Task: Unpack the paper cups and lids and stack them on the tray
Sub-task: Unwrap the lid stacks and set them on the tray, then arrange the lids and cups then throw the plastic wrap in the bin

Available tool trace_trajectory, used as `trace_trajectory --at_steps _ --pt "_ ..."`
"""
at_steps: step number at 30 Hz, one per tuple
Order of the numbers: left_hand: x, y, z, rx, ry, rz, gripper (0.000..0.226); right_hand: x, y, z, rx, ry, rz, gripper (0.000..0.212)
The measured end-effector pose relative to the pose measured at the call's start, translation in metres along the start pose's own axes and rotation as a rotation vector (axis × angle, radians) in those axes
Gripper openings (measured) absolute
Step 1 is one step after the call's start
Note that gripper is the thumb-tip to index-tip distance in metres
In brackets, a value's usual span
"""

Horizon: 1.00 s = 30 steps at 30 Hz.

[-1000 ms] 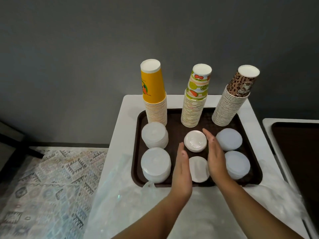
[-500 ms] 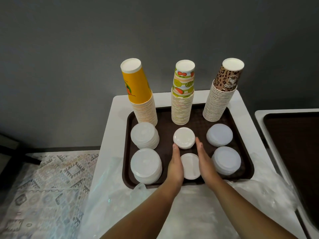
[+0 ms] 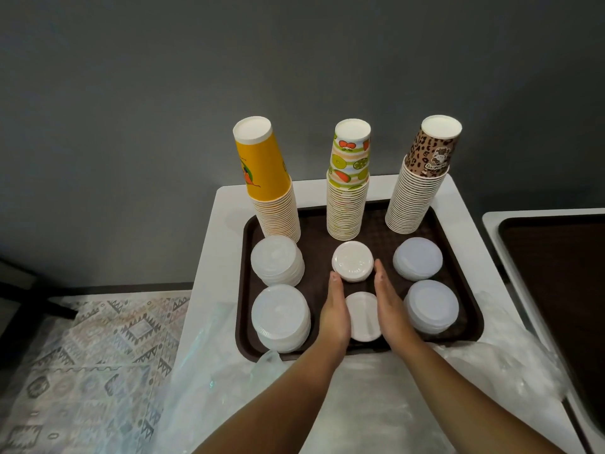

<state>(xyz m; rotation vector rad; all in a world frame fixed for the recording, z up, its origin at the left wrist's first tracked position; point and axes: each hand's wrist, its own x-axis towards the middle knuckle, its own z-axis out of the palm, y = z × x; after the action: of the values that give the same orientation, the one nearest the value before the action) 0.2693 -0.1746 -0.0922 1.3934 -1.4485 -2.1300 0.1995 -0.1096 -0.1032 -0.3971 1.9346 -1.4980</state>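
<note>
Your left hand [image 3: 334, 314] and right hand [image 3: 391, 311], fingers straight, flank the lid stack [image 3: 363, 316] at the tray [image 3: 465, 290] front edge, holding nothing; an uneven squeeze could topple it.

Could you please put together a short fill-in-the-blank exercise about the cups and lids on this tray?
1. The brown tray holds ___ stacks of paper cups along its far edge.
2. The leftmost cup stack is topped by a cup coloured ___.
3. The left hand and right hand flank the near middle lid stack with fingers held ___.
4. The tray carries ___ stacks of lids in all.

Missing words: three; yellow; straight; six
</note>
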Motion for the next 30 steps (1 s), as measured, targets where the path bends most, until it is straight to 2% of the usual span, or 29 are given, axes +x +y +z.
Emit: trace_trajectory --at_steps 2,3,4,6,7,12,17,20,22,26,28,30 --pt "-0.001 -0.003 -0.001 0.032 0.015 0.001 0.099 -0.002 0.000 0.000 -0.023 0.042 -0.048 0.052" --pt "-0.007 0.002 -0.001 0.074 -0.001 0.003 0.104 -0.003 -0.001 0.000 -0.036 0.066 -0.072 0.052" --pt "-0.015 0.009 -0.002 0.113 -0.009 0.045 0.094 -0.005 -0.002 0.000 -0.055 0.092 -0.098 0.050" --pt "-0.026 0.018 -0.005 0.165 -0.016 0.172 0.060 -0.011 -0.007 -0.001 -0.102 0.151 -0.150 0.047" --pt "-0.027 0.018 -0.007 0.198 -0.020 0.222 0.053 -0.013 -0.010 -0.002 -0.130 0.178 -0.168 0.044" --pt "-0.037 0.017 -0.023 0.441 -0.118 0.423 0.051 -0.029 -0.020 -0.005 -0.196 0.257 -0.219 0.037" --pt "-0.060 0.014 -0.036 0.701 -0.178 0.676 0.048 -0.049 -0.023 -0.010 -0.263 0.193 -0.285 0.029" --pt "-0.079 0.009 -0.039 0.772 -0.246 0.772 0.047 -0.062 -0.018 -0.022 -0.308 0.133 -0.319 0.028" --pt "-0.086 0.003 -0.041 0.895 -0.303 0.801 0.063 -0.068 -0.017 -0.030 -0.322 0.107 -0.335 0.027" --pt "-0.093 -0.018 -0.046 1.467 -0.356 0.836 0.093 -0.081 -0.012 -0.048 -0.328 0.002 -0.328 0.022" --pt "-0.094 -0.027 -0.043 1.630 -0.334 0.803 0.093 -0.087 -0.008 -0.057 -0.379 -0.109 -0.302 0.022" --pt "-0.095 -0.033 -0.039 1.687 -0.284 0.748 0.081 -0.094 -0.005 -0.065 -0.495 -0.243 -0.312 0.030"
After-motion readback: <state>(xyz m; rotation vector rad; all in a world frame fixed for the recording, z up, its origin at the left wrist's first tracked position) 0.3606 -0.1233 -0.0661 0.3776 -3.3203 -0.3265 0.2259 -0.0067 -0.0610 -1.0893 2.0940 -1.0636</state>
